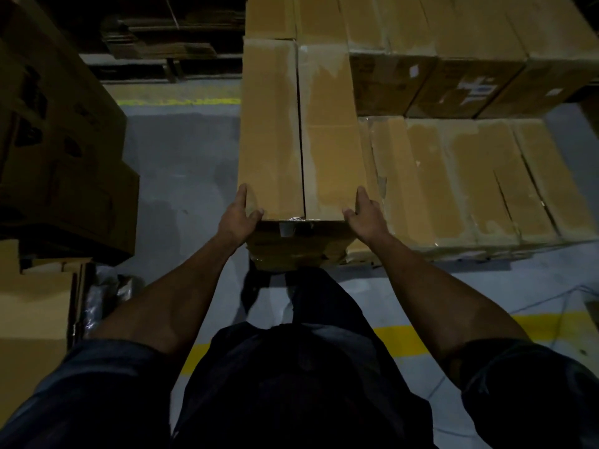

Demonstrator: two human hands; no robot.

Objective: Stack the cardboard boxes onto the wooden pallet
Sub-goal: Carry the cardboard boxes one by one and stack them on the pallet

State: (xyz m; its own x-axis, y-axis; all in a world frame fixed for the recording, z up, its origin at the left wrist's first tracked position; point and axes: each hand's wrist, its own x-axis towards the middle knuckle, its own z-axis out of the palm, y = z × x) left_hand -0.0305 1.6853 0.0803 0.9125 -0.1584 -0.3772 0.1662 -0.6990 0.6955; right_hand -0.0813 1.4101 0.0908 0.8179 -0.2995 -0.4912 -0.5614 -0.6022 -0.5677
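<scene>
I have both hands on the near end of a long cardboard box that lies on top of the stack, its top seam running away from me. My left hand clasps the near left corner, fingers curled along the side and thumb on the top edge; my right hand does the same at the near right corner. The box sits just beside a lower row of boxes to its right; the wooden pallet itself is hidden under the load.

To finish well, I judge I should push evenly with both hands — keeping the long edge parallel to its neighbours — until the near end sits flush with the box below.

White labels on the farther boxes carry print too blurred to read.
</scene>
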